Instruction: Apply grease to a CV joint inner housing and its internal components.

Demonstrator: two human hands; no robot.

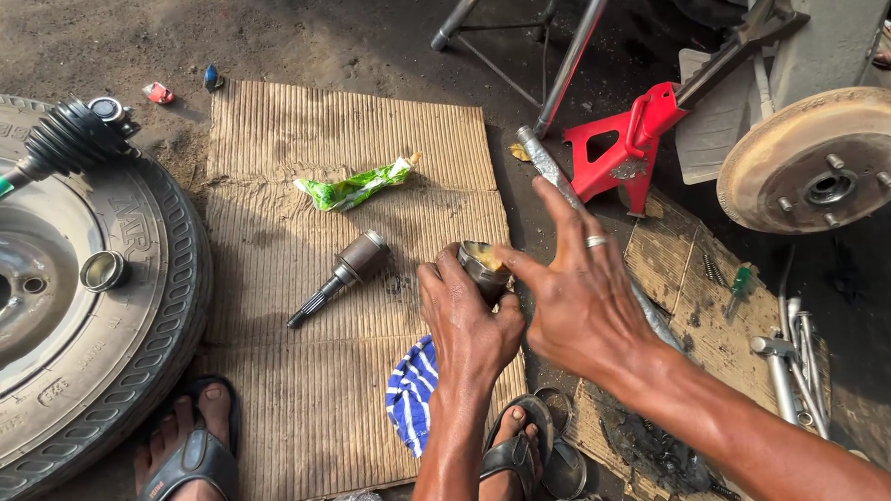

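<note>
My left hand [466, 320] is closed around a small round metal joint housing [478, 264] with yellowish grease in its open top. My right hand [572, 285], wearing a ring, hovers over that housing with fingers spread and its thumb touching the greasy rim. Both hands are above the right edge of a sheet of corrugated cardboard [301, 387] on the ground. A metal joint with a splined shaft [341, 275] lies on the cardboard to the left of my hands. A blue-and-white striped cloth [412, 392] lies just below my left hand.
A wheel with tyre [78, 327] lies at left, with a black rubber boot on a shaft [65, 142] and a metal ring [101, 271] on it. A green wrapper [355, 186], red jack stand [626, 142], brake drum [822, 159], metal pipe [547, 166], loose tools [786, 366] and my sandalled feet [189, 457] are around.
</note>
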